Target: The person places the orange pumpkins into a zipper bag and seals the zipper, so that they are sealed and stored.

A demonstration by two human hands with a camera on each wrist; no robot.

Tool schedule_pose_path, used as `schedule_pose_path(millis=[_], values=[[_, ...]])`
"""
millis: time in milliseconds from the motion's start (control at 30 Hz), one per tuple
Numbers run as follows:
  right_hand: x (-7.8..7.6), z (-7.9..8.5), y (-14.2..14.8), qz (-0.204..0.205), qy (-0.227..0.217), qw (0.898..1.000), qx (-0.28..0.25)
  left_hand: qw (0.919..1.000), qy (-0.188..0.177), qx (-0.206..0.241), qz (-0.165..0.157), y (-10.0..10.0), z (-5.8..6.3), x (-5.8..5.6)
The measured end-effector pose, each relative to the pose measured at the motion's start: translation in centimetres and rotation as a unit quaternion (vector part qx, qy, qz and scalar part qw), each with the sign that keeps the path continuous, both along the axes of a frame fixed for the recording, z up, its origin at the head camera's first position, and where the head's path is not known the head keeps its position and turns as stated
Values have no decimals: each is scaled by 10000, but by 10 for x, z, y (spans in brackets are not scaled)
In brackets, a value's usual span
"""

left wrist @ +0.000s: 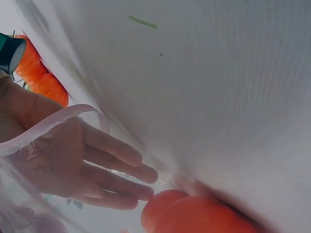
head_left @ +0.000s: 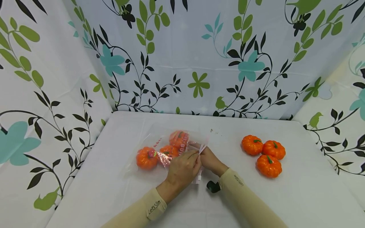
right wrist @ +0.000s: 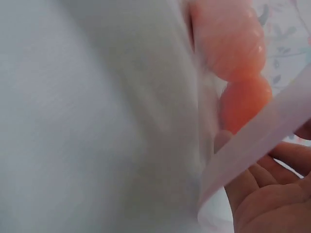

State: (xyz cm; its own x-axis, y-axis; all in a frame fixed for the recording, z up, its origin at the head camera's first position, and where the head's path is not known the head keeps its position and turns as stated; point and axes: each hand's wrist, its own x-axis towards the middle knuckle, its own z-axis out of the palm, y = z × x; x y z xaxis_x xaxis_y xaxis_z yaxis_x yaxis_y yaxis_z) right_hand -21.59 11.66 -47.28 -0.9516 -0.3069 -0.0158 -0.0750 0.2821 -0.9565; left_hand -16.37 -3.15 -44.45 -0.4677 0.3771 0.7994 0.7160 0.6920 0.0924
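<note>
A clear plastic zip bag (head_left: pixel 155 136) with red lettering lies on the table, with three small orange toy pumpkins (head_left: pixel 146 158) inside. My left hand (head_left: pixel 182 167) pinches the bag's edge beside its mouth. Through that mouth reaches my right hand (head_left: pixel 211 160), partly hidden by the film and the left hand. In the left wrist view the right hand (left wrist: pixel 63 158) has straight fingers, with the pinkish zip strip (left wrist: pixel 48 127) crossing its palm; a pumpkin (left wrist: pixel 204 216) is near the fingertips. The right wrist view shows the strip (right wrist: pixel 262 138) across that hand (right wrist: pixel 272 204).
Three more orange pumpkins (head_left: pixel 269 166) sit together on the white table (head_left: pixel 299 196), right of the bag. A dark wrist camera (head_left: pixel 213 186) shows under the right sleeve. A leaf-patterned curtain (head_left: pixel 182 57) encloses the back and sides.
</note>
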Motion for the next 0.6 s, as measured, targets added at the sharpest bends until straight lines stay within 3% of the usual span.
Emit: schedule_pose_path(millis=[167, 367, 500, 600], values=[[10, 2, 14, -44, 147, 9997, 207, 10000, -62, -29, 52, 1, 1, -1], [33, 16, 43, -624, 576, 9924, 895, 9995, -229, -137, 194, 1, 3, -1], [45, 30, 72, -1055, 1223, 9759, 1465, 9994, -291, -78, 169, 2, 2, -2], [52, 44, 96, -1450, 1601, 9569, 1939, 9993, -337, -37, 155, 3, 1, -2]])
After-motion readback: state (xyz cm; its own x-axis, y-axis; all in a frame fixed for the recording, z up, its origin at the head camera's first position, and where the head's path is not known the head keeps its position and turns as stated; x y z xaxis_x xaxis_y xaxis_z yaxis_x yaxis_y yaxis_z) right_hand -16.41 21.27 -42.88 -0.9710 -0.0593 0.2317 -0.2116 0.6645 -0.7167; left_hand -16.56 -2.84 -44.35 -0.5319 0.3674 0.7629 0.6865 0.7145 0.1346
